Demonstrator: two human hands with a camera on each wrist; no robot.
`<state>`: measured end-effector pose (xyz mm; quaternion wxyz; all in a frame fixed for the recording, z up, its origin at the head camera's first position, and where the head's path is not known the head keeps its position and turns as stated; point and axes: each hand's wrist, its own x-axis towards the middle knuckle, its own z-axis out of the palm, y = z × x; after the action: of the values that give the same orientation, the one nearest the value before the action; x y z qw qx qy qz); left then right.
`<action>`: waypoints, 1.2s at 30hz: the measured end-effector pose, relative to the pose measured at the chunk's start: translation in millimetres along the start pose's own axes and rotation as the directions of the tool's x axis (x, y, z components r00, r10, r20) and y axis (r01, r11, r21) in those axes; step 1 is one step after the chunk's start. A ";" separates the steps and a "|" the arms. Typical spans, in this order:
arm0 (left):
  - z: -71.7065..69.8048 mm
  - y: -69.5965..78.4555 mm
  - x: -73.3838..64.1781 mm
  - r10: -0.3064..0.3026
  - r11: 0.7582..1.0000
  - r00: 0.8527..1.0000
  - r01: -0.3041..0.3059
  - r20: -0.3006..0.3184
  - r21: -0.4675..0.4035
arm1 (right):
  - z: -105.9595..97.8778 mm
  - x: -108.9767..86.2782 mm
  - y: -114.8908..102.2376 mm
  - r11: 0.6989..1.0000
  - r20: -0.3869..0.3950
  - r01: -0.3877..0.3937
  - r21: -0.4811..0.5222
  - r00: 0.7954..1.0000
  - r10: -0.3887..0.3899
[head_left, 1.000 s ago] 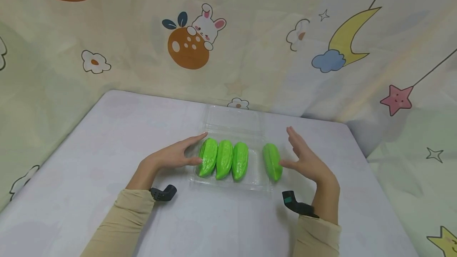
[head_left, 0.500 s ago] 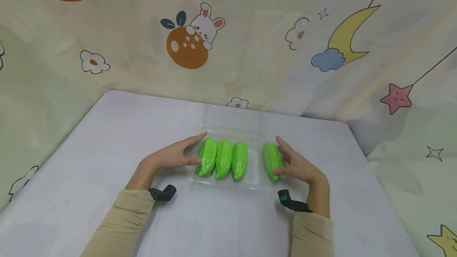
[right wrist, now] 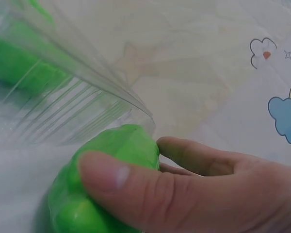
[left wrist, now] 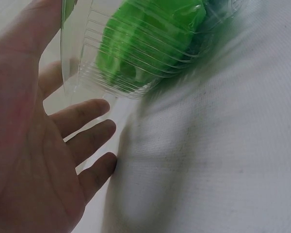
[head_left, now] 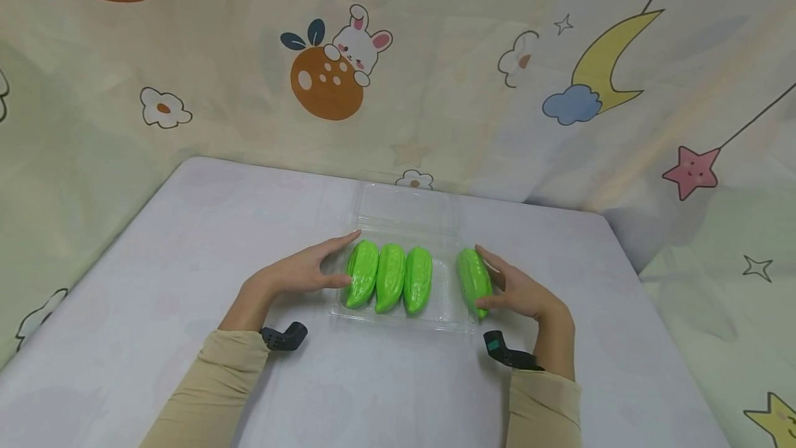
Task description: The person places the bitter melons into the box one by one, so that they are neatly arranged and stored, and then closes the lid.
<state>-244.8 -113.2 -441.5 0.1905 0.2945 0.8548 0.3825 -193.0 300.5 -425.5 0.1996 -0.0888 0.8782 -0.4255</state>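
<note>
Three bright green, ridged, elongated vegetable-like pieces point(head_left: 390, 278) lie side by side in a clear plastic clamshell box point(head_left: 444, 306). Its lid point(head_left: 407, 207) lies folded back. A fourth green vegetable-like piece point(head_left: 472, 274) is just off the box's right side, on the table. My right hand point(head_left: 525, 290) holds it, thumb on the near end and fingers along the far right side; the right wrist view shows the thumb point(right wrist: 136, 184) pressed on its skin. My left hand point(head_left: 301, 269) rests against the box's left wall, thumb and fingers spread, as the left wrist view shows.
A white table point(head_left: 385, 386) carries the box. Behind it hangs a cloth point(head_left: 236, 54) printed with a rabbit, flowers, a moon and stars. Dark wrist cameras point(head_left: 285, 336) sit on both of my wrists.
My right hand has moved left and down from beside the fourth green piece, and its thumb and fingers have come round it. My left hand and the box have stayed put.
</note>
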 end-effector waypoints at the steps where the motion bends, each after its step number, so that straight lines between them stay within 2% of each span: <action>1: 0.0 0.0 0.1 -0.003 1.000 1.000 0.003 0.002 0.000 | 0.0 -0.4 -0.4 1.000 -0.001 -0.010 -0.005 1.000 0.010; 9: 0.2 0.9 0.3 -0.010 1.000 1.000 0.010 0.005 -0.003 | -1.4 -2.6 -3.5 0.998 -0.017 -0.058 -0.040 0.998 0.057; 22: -0.1 0.8 -0.6 -0.009 1.000 1.000 0.009 0.002 -0.005 | -1.9 -1.2 -1.0 0.995 -0.041 -0.100 -0.016 0.994 0.100; 36: 0.2 0.1 -0.6 0.010 1.000 1.000 -0.010 -0.009 -0.002 | -2.6 -2.2 -2.3 0.992 -0.059 -0.116 -0.044 0.992 0.113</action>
<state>-244.2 -113.5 -441.5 0.1850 0.2969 0.8539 0.3855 -192.1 301.6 -421.7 0.1968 -0.0308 0.8969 -0.3949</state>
